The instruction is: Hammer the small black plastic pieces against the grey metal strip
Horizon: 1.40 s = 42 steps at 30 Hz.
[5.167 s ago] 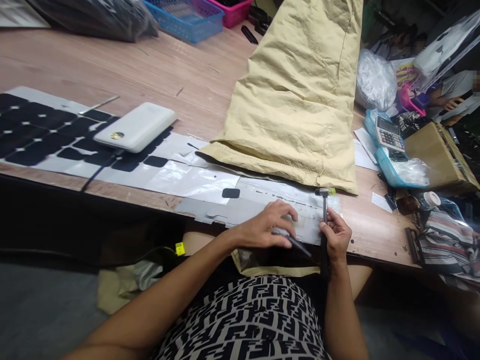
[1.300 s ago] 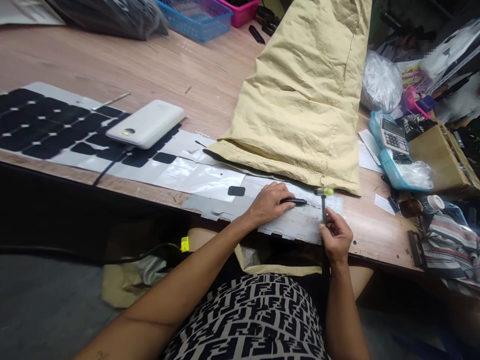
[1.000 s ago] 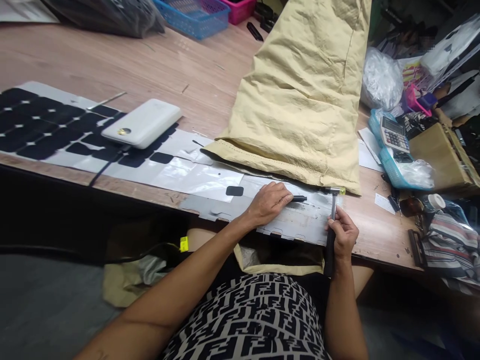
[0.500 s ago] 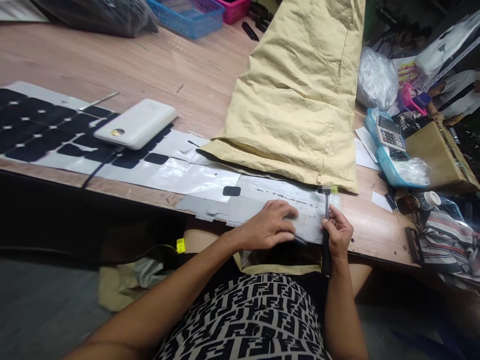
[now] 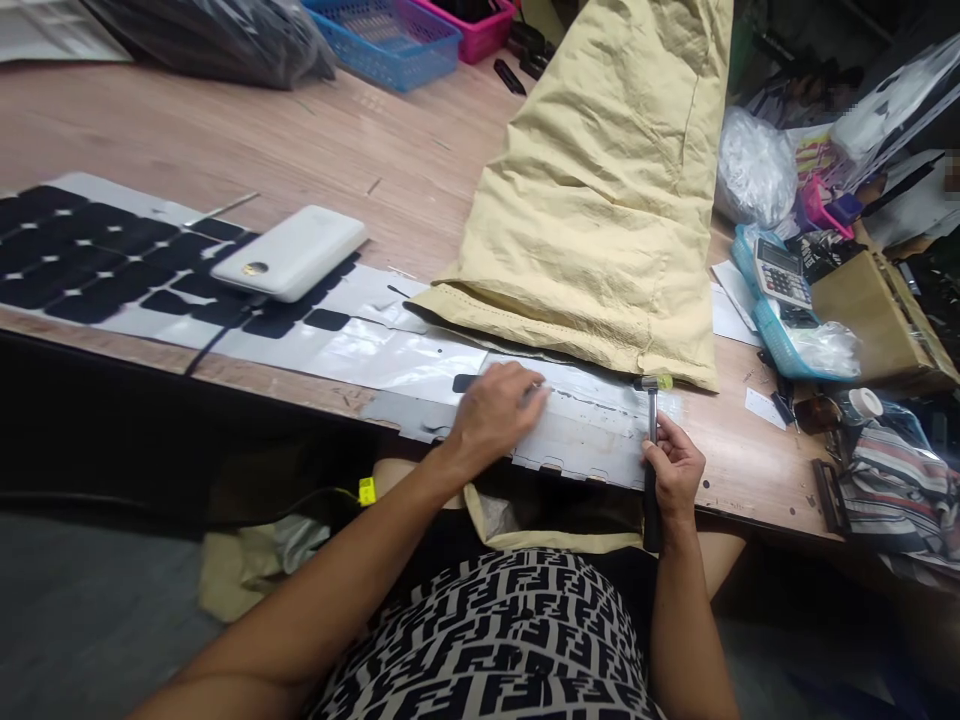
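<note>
My left hand [image 5: 496,412] is over the light sheet [image 5: 577,440] at the table's front edge, fingers curled together. A small greyish bit shows at its fingertips; I cannot make out what it is. Just beside the hand, partly hidden by it, lies a small black rounded piece [image 5: 466,383]. My right hand [image 5: 673,465] is wrapped round the dark handle of a small hammer [image 5: 651,430], held upright with its yellow-tipped head at the top. A yellow fabric piece [image 5: 592,240] lies just beyond both hands, its stitched edge by the hammer head.
A white power bank [image 5: 292,252] with a cable rests on a dark solar panel [image 5: 97,250] to the left. Blue [image 5: 390,45] and pink [image 5: 472,30] baskets stand at the back. On the right are a calculator [image 5: 781,270], a cardboard box [image 5: 874,310] and striped cloth [image 5: 892,485].
My left hand has moved left and away from me, from the sheet's near edge to the small black piece. The right hand keeps the hammer in nearly the same place.
</note>
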{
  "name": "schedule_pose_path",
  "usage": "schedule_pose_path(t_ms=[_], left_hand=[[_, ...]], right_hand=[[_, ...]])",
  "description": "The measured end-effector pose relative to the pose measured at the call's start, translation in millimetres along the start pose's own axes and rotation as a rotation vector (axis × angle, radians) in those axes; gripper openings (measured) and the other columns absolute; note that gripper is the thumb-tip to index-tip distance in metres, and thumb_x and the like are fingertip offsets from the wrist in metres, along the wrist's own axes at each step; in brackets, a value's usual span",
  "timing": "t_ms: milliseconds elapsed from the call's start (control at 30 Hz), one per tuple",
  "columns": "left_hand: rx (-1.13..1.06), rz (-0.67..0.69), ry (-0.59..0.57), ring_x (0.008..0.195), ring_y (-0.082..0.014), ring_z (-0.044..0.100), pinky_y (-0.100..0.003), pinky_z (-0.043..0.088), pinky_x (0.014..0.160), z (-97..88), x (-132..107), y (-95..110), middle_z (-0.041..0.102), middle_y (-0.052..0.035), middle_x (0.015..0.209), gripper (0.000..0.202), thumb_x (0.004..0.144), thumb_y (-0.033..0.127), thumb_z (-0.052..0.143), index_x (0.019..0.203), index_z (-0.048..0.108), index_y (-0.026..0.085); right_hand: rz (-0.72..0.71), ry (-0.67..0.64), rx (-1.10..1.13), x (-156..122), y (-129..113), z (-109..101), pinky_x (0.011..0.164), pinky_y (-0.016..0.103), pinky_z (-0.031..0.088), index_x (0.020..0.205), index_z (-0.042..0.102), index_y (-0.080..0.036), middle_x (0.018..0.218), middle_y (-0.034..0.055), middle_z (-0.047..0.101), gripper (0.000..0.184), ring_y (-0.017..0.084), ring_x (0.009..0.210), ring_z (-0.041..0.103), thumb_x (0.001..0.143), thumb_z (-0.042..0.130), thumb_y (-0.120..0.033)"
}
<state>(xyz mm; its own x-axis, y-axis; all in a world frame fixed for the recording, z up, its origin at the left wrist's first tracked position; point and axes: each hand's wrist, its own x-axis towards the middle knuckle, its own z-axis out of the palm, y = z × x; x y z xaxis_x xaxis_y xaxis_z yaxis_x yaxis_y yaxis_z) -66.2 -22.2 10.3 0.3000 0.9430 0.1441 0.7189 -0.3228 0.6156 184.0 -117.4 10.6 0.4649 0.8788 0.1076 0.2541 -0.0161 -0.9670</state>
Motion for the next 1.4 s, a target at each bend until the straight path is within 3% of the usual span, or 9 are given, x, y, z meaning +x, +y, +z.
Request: schedule_pose_path(t_ms=[100, 200, 300, 467, 667, 867, 1033, 1167, 1400], left_hand=[[0.204, -0.161, 0.105, 0.101, -0.0343, 0.058, -0.046, 0.047, 0.087, -11.7, 24, -16, 0.067, -0.0171, 0.104, 0.035, 0.094, 0.028, 0.046, 0.115, 0.068, 0.012], [0.264, -0.206, 0.106, 0.099, -0.0348, 0.059, -0.046, 0.046, 0.088, -16.4, 40, -21, 0.068, -0.0162, 0.101, 0.035, 0.095, 0.030, 0.043, 0.117, 0.065, 0.014], [0.250, -0.253, 0.120, 0.098, -0.0334, 0.060, -0.042, 0.047, 0.085, -12.8, 51, -19, 0.069, -0.0135, 0.099, 0.032, 0.094, 0.037, 0.046, 0.110, 0.066, 0.018], [0.261, -0.325, 0.198, 0.103, -0.0340, 0.061, -0.042, 0.047, 0.085, -1.6, 66, -16, 0.070, -0.0131, 0.105, 0.032, 0.086, 0.032, 0.054, 0.112, 0.066, 0.018], [0.261, -0.308, 0.205, 0.099, -0.0363, 0.063, -0.044, 0.049, 0.081, -8.6, 57, -13, 0.072, -0.0155, 0.098, 0.027, 0.080, 0.030, 0.057, 0.099, 0.072, 0.017], [0.179, -0.340, 0.178, 0.081, -0.0307, 0.063, -0.039, 0.047, 0.068, -24.9, 25, -17, 0.072, -0.0084, 0.081, 0.017, 0.073, 0.032, 0.064, 0.082, 0.075, 0.022], [0.008, -0.115, 0.062, 0.089, -0.0254, 0.062, -0.035, 0.048, 0.076, -12.8, 2, -7, 0.071, -0.0062, 0.090, 0.021, 0.081, 0.033, 0.062, 0.093, 0.076, 0.021], [-0.162, 0.108, -0.068, 0.093, -0.0238, 0.059, -0.036, 0.047, 0.083, 11.6, 5, 8, 0.068, -0.0056, 0.091, 0.022, 0.085, 0.033, 0.064, 0.100, 0.076, 0.020], [-0.208, 0.155, -0.114, 0.095, -0.0235, 0.056, -0.039, 0.044, 0.087, 31.6, 21, 14, 0.066, -0.0039, 0.094, 0.020, 0.082, 0.030, 0.072, 0.101, 0.076, 0.024]], right_hand=[[0.000, -0.004, -0.002, -1, 0, 0, 0.051, 0.025, 0.046, 0.118, 0.075, -0.020, 0.079, -0.0016, 0.060, 0.046, 0.008, 0.053, 0.052, 0.072, 0.072, -0.025], [0.007, -0.014, -0.008, -1, 0, -1, 0.052, 0.025, 0.046, 0.119, 0.074, -0.020, 0.080, -0.0015, 0.060, 0.046, 0.008, 0.053, 0.052, 0.072, 0.072, -0.025], [0.000, -0.012, -0.004, 0, 1, -1, 0.051, 0.025, 0.046, 0.118, 0.075, -0.020, 0.079, -0.0016, 0.059, 0.046, 0.008, 0.053, 0.051, 0.072, 0.072, -0.025], [0.005, -0.012, -0.009, 0, 2, 0, 0.052, 0.025, 0.046, 0.118, 0.075, -0.020, 0.082, -0.0009, 0.060, 0.046, 0.008, 0.054, 0.052, 0.072, 0.072, -0.025], [-0.013, -0.004, -0.032, 0, 4, 0, 0.051, 0.025, 0.045, 0.119, 0.074, -0.020, 0.082, -0.0008, 0.059, 0.047, 0.008, 0.055, 0.049, 0.073, 0.072, -0.028], [-0.020, -0.015, -0.053, -1, 8, -1, 0.054, 0.026, 0.046, 0.121, 0.073, -0.018, 0.086, 0.0008, 0.060, 0.048, 0.009, 0.059, 0.049, 0.074, 0.071, -0.028], [-0.030, -0.025, -0.056, -1, 6, 0, 0.054, 0.025, 0.044, 0.121, 0.073, -0.018, 0.085, 0.0005, 0.059, 0.048, 0.008, 0.058, 0.047, 0.074, 0.071, -0.026], [-0.049, -0.030, -0.072, -2, 3, 0, 0.053, 0.025, 0.042, 0.121, 0.073, -0.018, 0.085, 0.0005, 0.059, 0.046, 0.008, 0.058, 0.046, 0.075, 0.070, -0.025], [-0.098, -0.046, -0.108, -3, 6, 0, 0.053, 0.024, 0.041, 0.125, 0.071, -0.018, 0.084, 0.0005, 0.057, 0.048, 0.009, 0.059, 0.045, 0.078, 0.067, -0.025]])
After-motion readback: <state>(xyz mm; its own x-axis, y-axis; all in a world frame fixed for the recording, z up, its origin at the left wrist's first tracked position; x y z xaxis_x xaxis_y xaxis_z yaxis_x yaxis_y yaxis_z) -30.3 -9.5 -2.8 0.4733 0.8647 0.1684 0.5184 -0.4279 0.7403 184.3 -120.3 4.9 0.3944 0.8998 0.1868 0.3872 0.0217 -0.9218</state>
